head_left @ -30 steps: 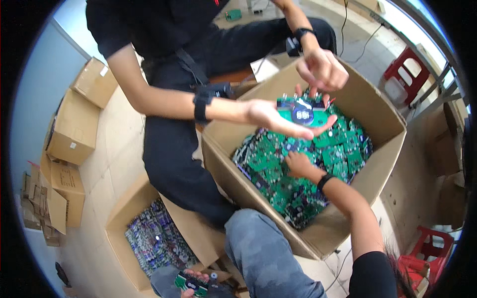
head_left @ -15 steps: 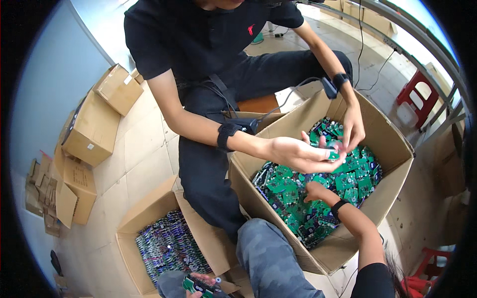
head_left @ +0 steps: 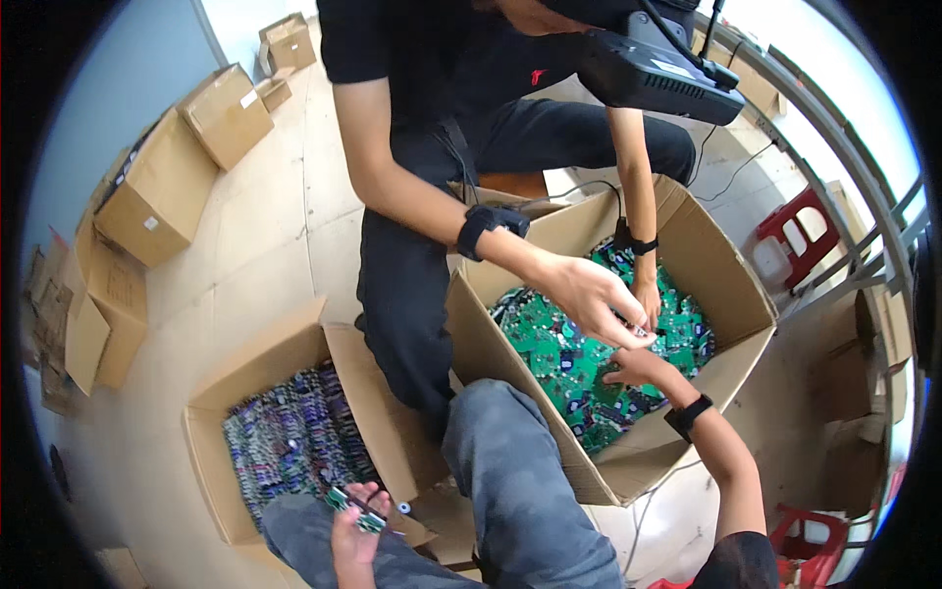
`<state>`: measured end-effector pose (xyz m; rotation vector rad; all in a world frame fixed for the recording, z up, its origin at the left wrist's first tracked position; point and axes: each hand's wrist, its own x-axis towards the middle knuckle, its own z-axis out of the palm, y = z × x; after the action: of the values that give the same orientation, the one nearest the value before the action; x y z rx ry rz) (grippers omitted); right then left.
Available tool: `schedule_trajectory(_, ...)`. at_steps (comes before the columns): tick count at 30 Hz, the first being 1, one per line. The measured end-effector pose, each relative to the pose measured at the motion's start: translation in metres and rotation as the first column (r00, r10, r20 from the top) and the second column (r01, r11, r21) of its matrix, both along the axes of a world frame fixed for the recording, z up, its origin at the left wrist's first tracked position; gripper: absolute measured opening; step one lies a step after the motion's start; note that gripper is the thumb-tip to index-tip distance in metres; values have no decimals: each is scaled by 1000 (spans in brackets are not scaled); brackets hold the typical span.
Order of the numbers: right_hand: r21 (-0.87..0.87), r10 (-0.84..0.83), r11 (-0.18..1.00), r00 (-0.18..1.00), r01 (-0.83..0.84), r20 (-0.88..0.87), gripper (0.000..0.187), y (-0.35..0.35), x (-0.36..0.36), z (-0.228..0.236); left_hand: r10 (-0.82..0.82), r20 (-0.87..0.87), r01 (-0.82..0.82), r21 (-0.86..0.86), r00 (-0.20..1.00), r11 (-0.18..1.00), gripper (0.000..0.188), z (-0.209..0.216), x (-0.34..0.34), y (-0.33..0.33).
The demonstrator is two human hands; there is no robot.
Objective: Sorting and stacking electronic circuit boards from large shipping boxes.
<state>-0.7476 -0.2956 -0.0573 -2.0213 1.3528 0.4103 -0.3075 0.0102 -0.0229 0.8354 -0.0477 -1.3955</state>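
Observation:
My left hand (head_left: 351, 542), low over my left knee, is closed around a small stack of green circuit boards (head_left: 355, 508). To the right, my right hand (head_left: 640, 367) reaches into a large cardboard box (head_left: 538, 417) filled with loose green circuit boards (head_left: 559, 358). Its fingers are curled down at the boards, and what they pinch, if anything, is hidden. A co-worker sits opposite. The co-worker's one hand (head_left: 594, 299) hovers just above my right hand with a small piece at its fingertips; the other hand (head_left: 646, 299) is down among the boards.
A second cardboard box (head_left: 211, 481) at my left holds tightly packed rows of boards (head_left: 294, 447). More cartons (head_left: 157, 201) line the wall at far left. On the right are red stools (head_left: 800, 236), a metal frame (head_left: 863, 162) and cables. The co-worker's knee adjoins the large box.
My left hand has risen further into view with its boards. My right hand stays among the loose boards. The co-worker leans forward, one hand lowered into the box. The whole view has shifted.

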Motion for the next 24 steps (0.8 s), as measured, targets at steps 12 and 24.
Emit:
schedule_trajectory(12,646,-734,637,76,422,675,35,99,-17,126,22,104,-31,78,994,996,39,13,9,11)
schedule_trajectory(24,732,-686,653,-258,194,680,23,172,106,191,-49,131,50,-2,990,999,57,60,-18,2)
